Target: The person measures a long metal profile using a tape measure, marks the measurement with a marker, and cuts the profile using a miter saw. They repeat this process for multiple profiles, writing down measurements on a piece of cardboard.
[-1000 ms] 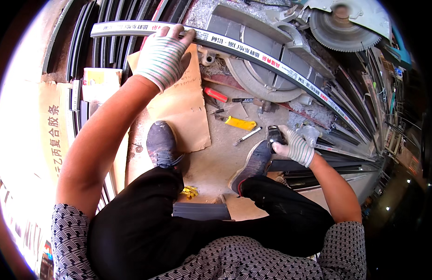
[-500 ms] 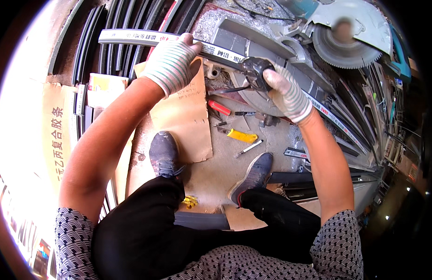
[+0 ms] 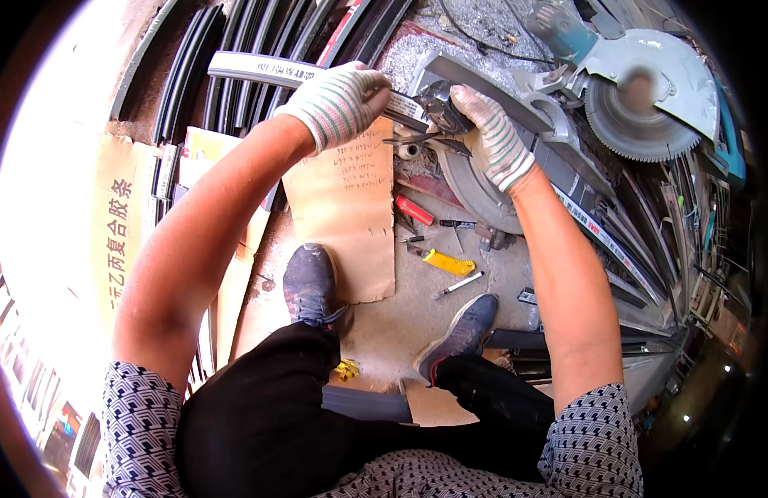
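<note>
My left hand [image 3: 338, 104], in a white striped knit glove, is closed round a long metal profile strip [image 3: 255, 68] with printed white film on it. The strip slants from upper left down to the right, past the saw's grey fence. My right hand [image 3: 498, 141], gloved alike, grips a rounded black tape measure [image 3: 442, 106] against the strip. Thin dark pieces stick out below the tape measure; I cannot tell whether they are strap or blade. Beyond the right hand, the miter saw's toothed blade [image 3: 616, 124] stands raised over its base.
Cardboard with handwriting [image 3: 351, 224] lies below the left hand. On the floor are a red-handled tool [image 3: 414, 210], a yellow utility knife [image 3: 449, 263] and a white pen [image 3: 457, 285]. Dark profiles [image 3: 185, 75] lie at upper left; more strips [image 3: 641, 224] pile at right.
My right hand has moved left along the strip with the tape measure, closer to my left hand. The left hand keeps its hold. The whole view has shifted slightly.
</note>
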Motion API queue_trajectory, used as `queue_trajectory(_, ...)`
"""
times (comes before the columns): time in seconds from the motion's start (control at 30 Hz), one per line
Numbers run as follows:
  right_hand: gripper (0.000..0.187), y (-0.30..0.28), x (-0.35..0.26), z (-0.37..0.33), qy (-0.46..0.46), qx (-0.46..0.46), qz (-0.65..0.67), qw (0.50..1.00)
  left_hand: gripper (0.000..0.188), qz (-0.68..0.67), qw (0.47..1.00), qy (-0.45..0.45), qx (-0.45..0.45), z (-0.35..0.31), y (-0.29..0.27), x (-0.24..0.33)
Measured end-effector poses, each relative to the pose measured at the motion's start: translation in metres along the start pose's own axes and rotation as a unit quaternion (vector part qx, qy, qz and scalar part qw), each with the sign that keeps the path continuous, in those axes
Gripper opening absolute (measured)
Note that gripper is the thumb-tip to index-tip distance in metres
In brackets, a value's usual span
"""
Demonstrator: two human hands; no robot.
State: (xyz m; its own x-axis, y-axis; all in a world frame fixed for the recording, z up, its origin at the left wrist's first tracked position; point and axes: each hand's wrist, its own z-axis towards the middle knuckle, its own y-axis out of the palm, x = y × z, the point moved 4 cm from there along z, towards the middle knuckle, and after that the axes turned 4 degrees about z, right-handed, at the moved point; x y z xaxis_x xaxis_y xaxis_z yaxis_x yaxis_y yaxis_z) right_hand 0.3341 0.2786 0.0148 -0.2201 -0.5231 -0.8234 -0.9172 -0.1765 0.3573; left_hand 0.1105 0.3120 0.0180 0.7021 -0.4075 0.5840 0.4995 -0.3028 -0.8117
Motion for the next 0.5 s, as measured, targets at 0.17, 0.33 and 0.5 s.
queue_trajectory(0.17, 0.032, 0.007, -0.002, 0.010, -0.026, -0.010, -0.041, 0.999, 0.030, -0.037, 0.997, -0.050, -0.035, 0.003, -0.004, 0.001)
queue_trajectory(0.33, 0.038, 0.007, 0.001, 0.011, -0.059, -0.038, -0.094, 0.993, 0.040, -0.178, 0.972, -0.137, -0.072, 0.007, 0.004, 0.003)
queue_trajectory(0.5, 0.035, 0.011, 0.008, 0.011, -0.063, -0.036, -0.054, 0.996, 0.033, -0.406, 0.854, -0.269, -0.182, 0.012, 0.019, 0.007)
